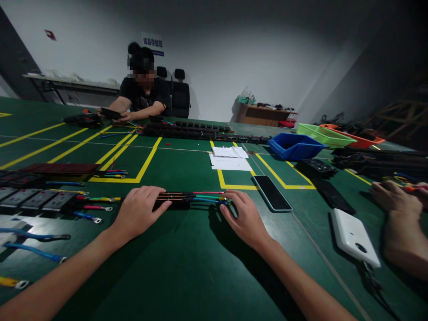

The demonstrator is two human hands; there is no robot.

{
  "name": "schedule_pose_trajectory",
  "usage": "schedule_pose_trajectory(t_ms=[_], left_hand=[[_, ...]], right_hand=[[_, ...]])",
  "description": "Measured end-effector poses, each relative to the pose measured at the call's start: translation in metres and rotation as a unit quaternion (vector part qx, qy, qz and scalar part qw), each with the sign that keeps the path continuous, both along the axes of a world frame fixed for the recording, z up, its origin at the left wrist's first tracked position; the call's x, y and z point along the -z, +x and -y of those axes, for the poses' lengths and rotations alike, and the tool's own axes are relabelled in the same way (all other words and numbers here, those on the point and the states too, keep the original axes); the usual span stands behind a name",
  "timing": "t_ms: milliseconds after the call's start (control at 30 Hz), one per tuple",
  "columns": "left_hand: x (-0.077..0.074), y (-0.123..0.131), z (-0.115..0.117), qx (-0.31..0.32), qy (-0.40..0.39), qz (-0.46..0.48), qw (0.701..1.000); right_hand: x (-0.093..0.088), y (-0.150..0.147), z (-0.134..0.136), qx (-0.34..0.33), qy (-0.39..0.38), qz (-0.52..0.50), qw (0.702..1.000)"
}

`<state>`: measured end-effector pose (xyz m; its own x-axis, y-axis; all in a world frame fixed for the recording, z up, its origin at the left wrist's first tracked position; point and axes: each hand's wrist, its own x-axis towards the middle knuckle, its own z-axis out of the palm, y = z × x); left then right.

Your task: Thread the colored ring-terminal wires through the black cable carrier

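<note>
Black wired strip lies on the green table before the person, coloured wires already attached, left hand resting flat on it, right hand touching the wire ends, grip unclear.

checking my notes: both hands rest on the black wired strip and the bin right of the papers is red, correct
Not quite. In the head view the left hand and right hand do rest on the black wired strip, but the bin right of the papers is blue, not red.
</note>
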<state>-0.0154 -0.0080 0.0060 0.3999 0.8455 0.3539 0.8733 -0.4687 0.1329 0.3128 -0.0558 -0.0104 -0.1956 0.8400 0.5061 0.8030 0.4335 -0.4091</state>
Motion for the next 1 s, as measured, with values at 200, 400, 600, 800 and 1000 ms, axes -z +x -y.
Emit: schedule_pose_trajectory(t_ms=[200,400,600,800,1000], left_hand=[[0.0011,0.0,-0.0002,0.003,0.0,-0.006,1.0],[-0.0008,0.0011,-0.0001,0.001,0.007,0.001,1.0],[0.0003,0.0006,-0.0002,0.002,0.007,0.001,1.0],[0.0006,0.0008,-0.0006,0.002,0.007,-0.005,1.0],[0.0016,-0.0002,-0.0004,0.005,0.011,-0.011,1.0]], right_hand=[[-0.0034,-0.0034,0.0032,-0.002,0.014,0.04,0.999],[-0.0011,-0.0048,0.0047,-0.026,0.003,0.085,0.996],[-0.0037,-0.0046,0.0041,-0.015,0.036,0.042,0.998],[-0.0052,-0.0086,0.0057,-0.014,0.031,0.018,0.999],[-0.0018,-0.009,0.0056,-0.029,-0.014,0.039,0.999]])
